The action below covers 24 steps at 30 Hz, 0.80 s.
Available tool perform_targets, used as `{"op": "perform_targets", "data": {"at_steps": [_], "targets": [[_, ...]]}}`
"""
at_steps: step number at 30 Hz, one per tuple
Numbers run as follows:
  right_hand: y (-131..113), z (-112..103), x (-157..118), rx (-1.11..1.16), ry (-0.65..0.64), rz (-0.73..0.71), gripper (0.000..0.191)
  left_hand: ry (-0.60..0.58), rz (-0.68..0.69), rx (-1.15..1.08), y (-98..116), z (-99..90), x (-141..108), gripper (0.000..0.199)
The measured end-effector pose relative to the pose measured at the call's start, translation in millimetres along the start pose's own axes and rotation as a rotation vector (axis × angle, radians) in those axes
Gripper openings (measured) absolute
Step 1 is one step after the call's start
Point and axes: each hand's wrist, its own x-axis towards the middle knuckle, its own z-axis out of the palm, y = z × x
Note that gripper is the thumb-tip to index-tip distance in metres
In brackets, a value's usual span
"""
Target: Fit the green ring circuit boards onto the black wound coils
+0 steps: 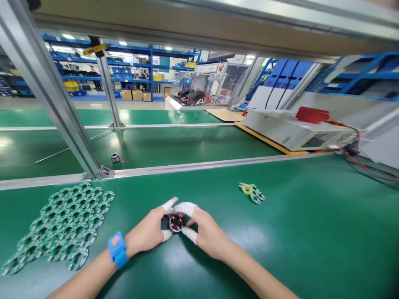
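Between my two hands is a small round motor part point(176, 224), with a shiny rim and red and black parts inside its open face. My left hand point(153, 228), wearing a blue wrist strap point(117, 250) and white finger cots, holds it from the left between thumb and fingers. From the right, my right hand point(202, 228) grips the same part with finger cots on its thumb and fingers. The fingers hide its far side. To the left lies a spread of green ring-shaped circuit boards point(72, 207). At the right are several more green ring boards point(254, 198) with a yellow ring point(247, 189).
A metal rail point(174, 167) crosses behind the green work surface point(299, 232), and an aluminium post point(59, 91) rises at the left. Beyond the rail stands a wound motor part point(115, 157). A grey instrument case point(280, 128) sits back right, with red and black cables point(361, 160).
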Motion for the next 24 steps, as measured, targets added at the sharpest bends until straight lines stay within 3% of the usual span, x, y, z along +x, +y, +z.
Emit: {"op": "perform_targets", "data": {"at_steps": [5, 7, 8, 11, 14, 18, 20, 21, 23, 24], "targets": [[-3, 9, -2, -0.312, 0.101, -0.109, 0.038, 0.098, 0.033, 0.130, -6, 5.9, 1, 0.078], [-1, 12, -3, -0.386, 0.135, -0.188, 0.018, 0.092, 0.082, 0.185, -6, 4.6, 2, 0.059], [-1, 12, -4, -0.427, 0.134, -0.229, 0.021, 0.080, 0.102, 0.206, -5, 3.5, 2, 0.047], [-5, 13, -6, -0.606, -0.023, -0.377, 0.034, 0.062, 0.113, 0.259, 0, 0.3, 2, 0.025], [-17, 16, -9, -0.756, -0.250, -0.488, 0.028, 0.079, 0.083, 0.295, 5, -0.8, 2, 0.022], [-21, 10, -8, -0.600, -0.333, -0.503, 0.016, 0.107, 0.060, 0.296, 4, 1.2, 2, 0.017], [-6, -11, -4, -0.475, -0.188, -0.358, 0.026, 0.121, 0.053, 0.276, 0, 2.5, 2, 0.020], [6, -26, -2, -0.462, -0.042, -0.225, 0.030, 0.127, 0.046, 0.266, -2, 3.0, 1, 0.024], [35, -62, 0, -0.637, 0.355, 0.307, 0.031, 0.136, 0.035, 0.247, -6, 3.7, 1, 0.032], [49, -81, 0, -0.682, 0.420, 0.422, 0.033, 0.137, 0.032, 0.239, -7, 4.0, 1, 0.035]]}}
